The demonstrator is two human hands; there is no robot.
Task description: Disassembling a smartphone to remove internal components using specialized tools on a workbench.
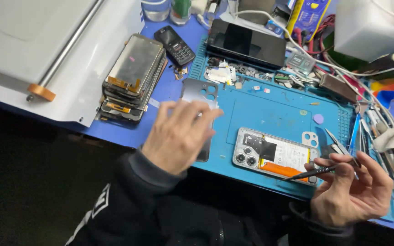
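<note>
Head view. The blue work mat (270, 114) is the landmark. Its near edge runs along the table's front edge, with the person's dark sleeves just below it. The bare middle of the mat, above the opened phone (277, 157), is the only open room. The far edge is crowded with small loose parts (233, 75) and a dark tablet (247, 43). The right edge is lined with hand tools (370, 127), with tangled cables beyond.

Left of the mat stands a stack of phone screens (133, 77), with a small keypad phone (175, 44) behind it. Farther left lies a big white machine lid (46, 50).

The opened phone lies back-up on the near right part of the mat, its camera rings toward the left and an orange strip along its near side. A small grey camera frame (310, 139) lies just beyond its right end.

The left hand (178, 134) hovers over the mat's left edge, fingers spread fairly wide, resting on or just above a grey phone back cover (200, 93). Motion blur hides whether it grips.

The right hand (349, 189) is at the mat's near right corner, palm up, fingers curled narrow around a thin black tool (308, 173). The tip of the tool points at the phone's orange strip.
</note>
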